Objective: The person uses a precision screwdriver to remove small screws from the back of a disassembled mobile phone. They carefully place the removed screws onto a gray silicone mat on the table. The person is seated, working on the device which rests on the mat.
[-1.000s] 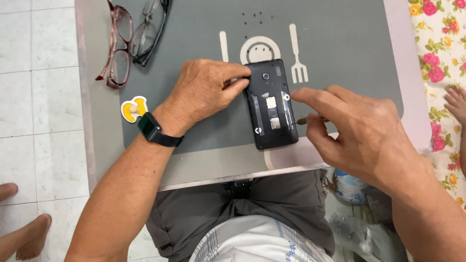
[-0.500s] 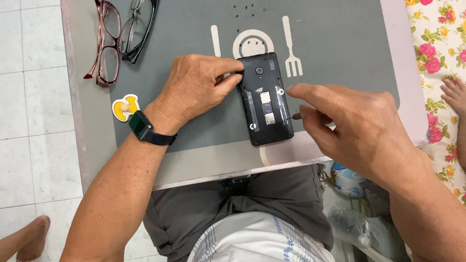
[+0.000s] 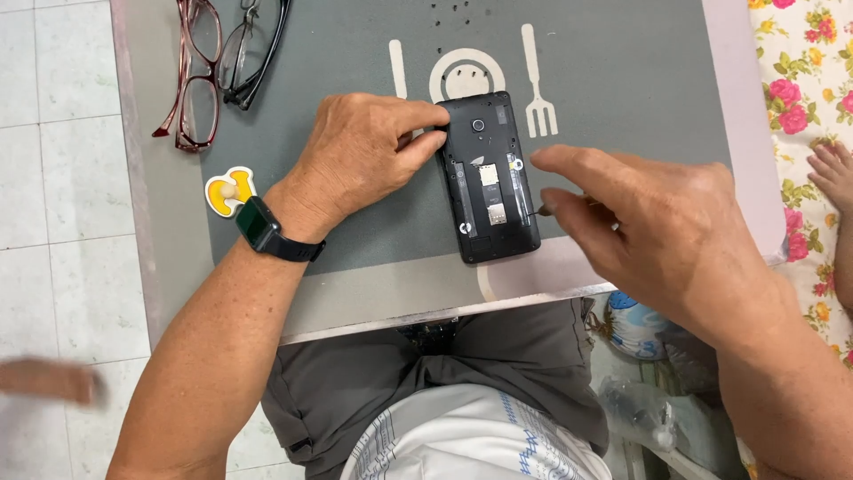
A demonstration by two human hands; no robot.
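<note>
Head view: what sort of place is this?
Probably a home: a small grey table printed with a plate-and-cutlery motif, white tiled floor, and a flowered cloth alongside.
</note>
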